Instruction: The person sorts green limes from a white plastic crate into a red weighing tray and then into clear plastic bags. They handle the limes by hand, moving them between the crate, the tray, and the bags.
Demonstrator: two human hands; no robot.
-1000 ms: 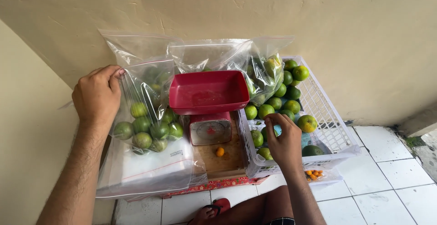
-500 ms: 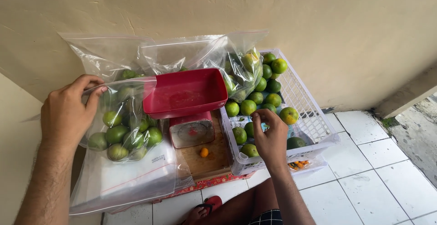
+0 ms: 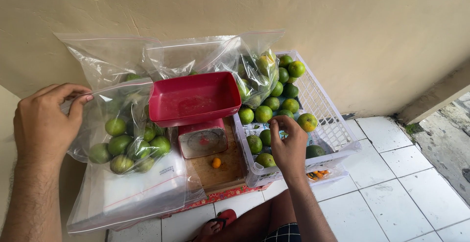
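My left hand (image 3: 45, 124) pinches the top edge of a clear plastic bag (image 3: 128, 124) that holds several green citrus fruits. My right hand (image 3: 289, 146) reaches into a white plastic basket (image 3: 330, 124) full of green and yellowish citrus fruits; its fingers curl over the fruits near the basket's front, and I cannot tell whether they grip one. Between my hands stands a red kitchen scale (image 3: 201, 139) with an empty red tray (image 3: 191, 97) on top.
More clear bags (image 3: 225, 58) with fruit lean against the beige wall behind the scale. A small orange fruit (image 3: 216, 162) lies on the wooden board (image 3: 220, 173). Flat empty bags (image 3: 132, 190) lie at front left. White floor tiles extend right; my foot in a red sandal (image 3: 215, 225) is below.
My left hand slid down and left along the bag's edge. My right hand stayed over the fruits in the basket. The camera view shifted, moving everything slightly leftward.
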